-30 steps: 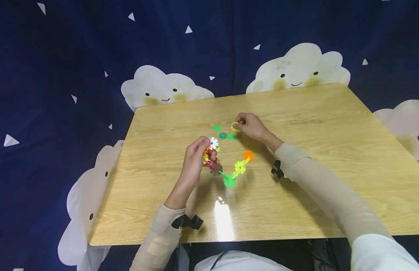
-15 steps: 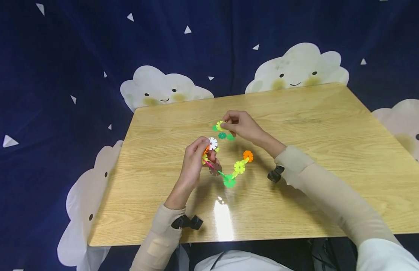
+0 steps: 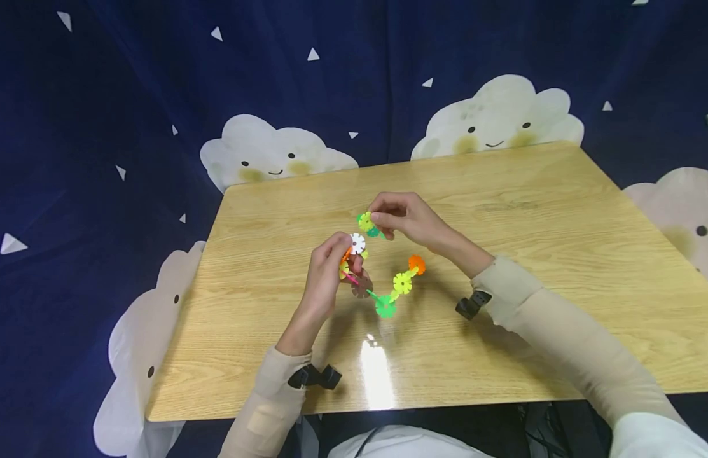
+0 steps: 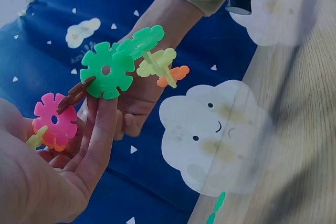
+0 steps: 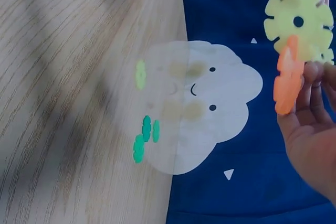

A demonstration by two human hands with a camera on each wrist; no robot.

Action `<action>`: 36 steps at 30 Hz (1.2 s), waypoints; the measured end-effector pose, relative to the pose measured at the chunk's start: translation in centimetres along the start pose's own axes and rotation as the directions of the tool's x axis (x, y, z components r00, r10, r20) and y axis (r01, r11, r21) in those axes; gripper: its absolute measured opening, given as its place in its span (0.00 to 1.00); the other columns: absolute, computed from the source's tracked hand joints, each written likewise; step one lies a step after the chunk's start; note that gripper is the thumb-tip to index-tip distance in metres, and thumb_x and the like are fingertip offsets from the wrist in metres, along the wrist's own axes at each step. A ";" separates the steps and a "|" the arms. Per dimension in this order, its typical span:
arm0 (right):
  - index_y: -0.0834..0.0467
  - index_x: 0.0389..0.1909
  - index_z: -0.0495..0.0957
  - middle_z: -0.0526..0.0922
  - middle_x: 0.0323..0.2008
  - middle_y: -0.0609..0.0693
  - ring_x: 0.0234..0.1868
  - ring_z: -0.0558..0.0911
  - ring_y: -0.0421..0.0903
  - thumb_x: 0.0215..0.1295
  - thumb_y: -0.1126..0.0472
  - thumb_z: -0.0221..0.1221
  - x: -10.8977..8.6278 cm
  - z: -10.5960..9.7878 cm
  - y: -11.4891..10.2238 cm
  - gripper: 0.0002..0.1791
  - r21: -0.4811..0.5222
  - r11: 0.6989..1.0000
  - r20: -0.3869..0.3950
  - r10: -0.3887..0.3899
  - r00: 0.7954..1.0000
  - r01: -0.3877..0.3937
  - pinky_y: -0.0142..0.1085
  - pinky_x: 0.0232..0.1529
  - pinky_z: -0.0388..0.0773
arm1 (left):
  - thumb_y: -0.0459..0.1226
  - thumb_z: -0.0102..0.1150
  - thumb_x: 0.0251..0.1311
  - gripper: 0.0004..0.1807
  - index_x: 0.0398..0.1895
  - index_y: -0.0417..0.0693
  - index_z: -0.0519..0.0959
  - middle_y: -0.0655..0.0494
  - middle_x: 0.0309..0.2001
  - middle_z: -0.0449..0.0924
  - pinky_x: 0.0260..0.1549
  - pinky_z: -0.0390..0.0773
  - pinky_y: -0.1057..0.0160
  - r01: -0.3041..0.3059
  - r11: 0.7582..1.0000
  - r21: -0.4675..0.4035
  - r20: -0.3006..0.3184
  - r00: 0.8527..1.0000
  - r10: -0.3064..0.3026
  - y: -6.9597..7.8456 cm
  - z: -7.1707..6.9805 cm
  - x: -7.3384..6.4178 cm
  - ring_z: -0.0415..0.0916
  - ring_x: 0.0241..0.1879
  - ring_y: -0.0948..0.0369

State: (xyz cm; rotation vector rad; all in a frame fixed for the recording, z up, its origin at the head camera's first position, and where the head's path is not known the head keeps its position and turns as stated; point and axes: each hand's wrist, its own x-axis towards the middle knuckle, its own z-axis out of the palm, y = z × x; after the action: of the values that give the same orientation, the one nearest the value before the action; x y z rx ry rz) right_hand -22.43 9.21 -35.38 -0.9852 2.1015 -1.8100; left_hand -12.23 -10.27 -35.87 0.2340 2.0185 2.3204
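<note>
My left hand grips one end of a chain of notched plastic snowflake discs. A white disc shows at its fingertips, and a pink disc shows in the left wrist view. From this hand the chain runs through a green disc and a yellow-green disc to an orange disc. My right hand pinches a loose yellow disc above the green discs, partly covering them. In the right wrist view, fingers touch an orange disc joined to a yellow one.
The wooden table extends widely to both sides of the hands. Behind it hangs a dark blue curtain with white clouds. A bright reflection lies on the table near its front edge.
My right hand has lifted the yellow disc from right of the green discs and carried it left, over them. The left hand and its chain have stayed almost still.
</note>
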 end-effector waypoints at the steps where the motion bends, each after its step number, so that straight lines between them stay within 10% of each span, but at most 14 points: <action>1: 0.63 0.41 0.79 0.73 0.27 0.67 0.24 0.71 0.59 0.70 0.64 0.56 -0.1 0.0 -0.2 0.06 0.005 1.000 0.007 -0.013 1.000 0.013 0.35 0.25 0.73 | 0.38 0.39 0.76 0.17 0.35 0.32 0.70 0.48 0.21 0.69 0.16 0.75 0.62 0.000 1.000 -0.001 0.002 1.000 0.000 0.1 0.0 0.0 0.77 0.18 0.56; 36: 0.61 0.39 0.81 0.78 0.28 0.59 0.22 0.73 0.54 0.69 0.66 0.58 -1.0 0.5 -0.4 0.04 0.072 0.989 0.081 -0.135 0.987 0.130 0.40 0.24 0.74 | 0.46 0.42 0.75 0.19 0.32 0.40 0.69 0.54 0.19 0.66 0.14 0.73 0.62 -0.016 1.000 -0.001 0.015 1.000 0.016 -1.1 0.3 0.2 0.78 0.17 0.57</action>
State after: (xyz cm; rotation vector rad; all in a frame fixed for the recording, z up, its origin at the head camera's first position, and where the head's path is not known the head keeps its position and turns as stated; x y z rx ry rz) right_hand -21.24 9.44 -35.37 -1.1889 1.9550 -1.8501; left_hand -12.41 -9.82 -36.95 0.2677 2.0162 2.3218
